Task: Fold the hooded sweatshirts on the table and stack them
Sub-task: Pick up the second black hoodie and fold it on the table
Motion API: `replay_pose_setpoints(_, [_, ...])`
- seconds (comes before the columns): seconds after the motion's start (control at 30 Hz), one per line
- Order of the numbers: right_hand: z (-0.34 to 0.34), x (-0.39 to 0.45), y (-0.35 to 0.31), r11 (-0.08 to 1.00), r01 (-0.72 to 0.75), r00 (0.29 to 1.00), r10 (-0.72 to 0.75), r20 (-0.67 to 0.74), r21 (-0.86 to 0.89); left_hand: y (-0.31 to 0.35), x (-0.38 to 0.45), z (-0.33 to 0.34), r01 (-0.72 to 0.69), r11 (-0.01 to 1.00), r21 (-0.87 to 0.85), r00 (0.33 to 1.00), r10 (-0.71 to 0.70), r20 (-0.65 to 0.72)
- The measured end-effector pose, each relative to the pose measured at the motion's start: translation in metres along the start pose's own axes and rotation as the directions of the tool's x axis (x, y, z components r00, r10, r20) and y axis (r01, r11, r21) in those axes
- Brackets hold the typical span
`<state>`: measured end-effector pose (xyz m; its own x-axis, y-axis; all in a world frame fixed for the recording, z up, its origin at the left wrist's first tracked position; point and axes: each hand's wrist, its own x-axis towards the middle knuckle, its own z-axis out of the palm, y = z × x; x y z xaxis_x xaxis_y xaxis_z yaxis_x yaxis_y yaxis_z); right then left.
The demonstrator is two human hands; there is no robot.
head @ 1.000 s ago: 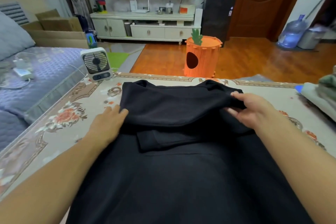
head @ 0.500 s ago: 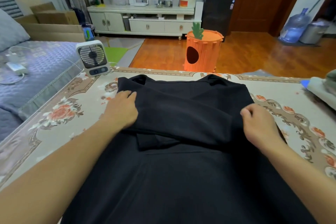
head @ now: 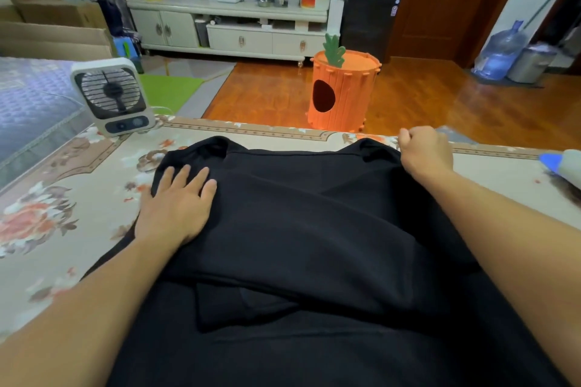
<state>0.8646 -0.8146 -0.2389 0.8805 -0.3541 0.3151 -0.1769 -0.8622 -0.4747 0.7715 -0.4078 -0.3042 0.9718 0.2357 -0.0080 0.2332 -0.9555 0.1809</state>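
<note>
A black hooded sweatshirt (head: 301,229) lies spread on the floral-covered table (head: 56,217), its upper part folded over so that a sleeve end shows below the fold. My left hand (head: 179,201) lies flat with straight fingers on the sweatshirt's far left part. My right hand (head: 423,151) is curled at the far right corner of the garment and pinches the fabric edge there. The lower part of the sweatshirt runs out of view at the bottom.
A small white desk fan (head: 113,97) stands on the table's far left corner. A pale folded item with a blue tip (head: 562,163) sits at the right table edge. Beyond the table stands an orange carrot-shaped bin (head: 342,91) on the wooden floor. A bed (head: 28,104) lies left.
My left hand slid up onto the sweatshirt and flattened there. My right hand moved from the middle right of the garment out to its far right corner, curling on the edge.
</note>
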Motion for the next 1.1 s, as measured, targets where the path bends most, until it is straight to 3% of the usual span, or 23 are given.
replay_pose_setpoints(0.1, [0.032, 0.022, -0.042, 0.998, 0.035, 0.999, -0.033, 0.043, -0.048, -0.002, 0.002, 0.004, -0.001, 1.000, 0.009, 0.999, 0.001, -0.034])
replay_pose_setpoints(0.17, [0.054, 0.027, -0.072, 0.974, 0.216, 0.946, -0.193, 0.259, -0.063, -0.001, 0.003, 0.005, -0.002, 1.000, 0.019, 0.999, 0.003, -0.051])
replay_pose_setpoints(0.27, [0.078, 0.015, -0.110, 0.878, 0.468, 0.744, -0.452, 0.491, 0.100, 0.000, 0.003, 0.005, 0.005, 1.000, 0.016, 0.999, -0.004, -0.052])
replay_pose_setpoints(0.33, [0.094, -0.005, -0.120, 0.785, 0.603, 0.565, -0.545, 0.619, 0.141, 0.000, 0.001, 0.004, 0.007, 1.000, 0.009, 0.998, -0.006, -0.055])
replay_pose_setpoints(0.37, [0.099, -0.016, -0.119, 0.743, 0.662, 0.508, -0.543, 0.668, 0.100, 0.000, 0.001, 0.003, 0.001, 1.000, 0.004, 0.999, 0.000, -0.055])
replay_pose_setpoints(0.43, [0.106, -0.026, -0.115, 0.705, 0.708, 0.522, -0.487, 0.700, -0.038, 0.000, 0.002, 0.002, 0.014, 1.000, 0.001, 0.999, -0.014, -0.034])
replay_pose_setpoints(0.53, [0.097, -0.037, -0.141, 0.730, 0.609, 0.686, -0.288, 0.668, -0.311, 0.007, 0.008, -0.002, 0.095, 0.995, 0.041, 0.990, -0.098, 0.099])
replay_pose_setpoints(0.57, [0.091, -0.049, -0.157, 0.760, 0.575, 0.704, -0.271, 0.657, -0.302, 0.007, 0.010, -0.008, 0.117, 0.992, 0.039, 0.982, -0.122, 0.147])
replay_pose_setpoints(0.63, [0.086, -0.075, -0.172, 0.819, 0.560, 0.674, -0.359, 0.645, -0.129, 0.005, 0.019, -0.020, 0.110, 0.994, 0.023, 0.982, -0.112, 0.150])
replay_pose_setpoints(0.7, [0.087, -0.100, -0.158, 0.799, 0.601, 0.601, -0.436, 0.670, -0.019, -0.004, 0.029, -0.028, 0.063, 0.996, 0.064, 0.998, -0.065, 0.023])
replay_pose_setpoints(0.77, [0.091, -0.112, -0.136, 0.766, 0.643, 0.581, -0.476, 0.660, -0.013, -0.022, 0.043, -0.033, 0.057, 0.992, 0.114, 0.998, -0.054, -0.023])
replay_pose_setpoints(0.87, [0.095, -0.111, -0.129, 0.771, 0.637, 0.614, -0.502, 0.609, -0.008, -0.049, 0.069, -0.045, 0.096, 0.994, -0.048, 0.995, -0.094, 0.035])
replay_pose_setpoints(0.97, [0.095, -0.110, -0.138, 0.752, 0.657, 0.584, -0.470, 0.662, -0.045, -0.062, 0.088, -0.048, 0.071, 0.997, -0.034, 0.997, -0.069, 0.039])
replay_pose_setpoints(1.1, [0.084, -0.089, -0.161, 0.666, 0.727, 0.526, -0.386, 0.757, -0.166, -0.043, 0.083, -0.036, 0.231, 0.971, -0.065, 0.973, -0.231, -0.001])
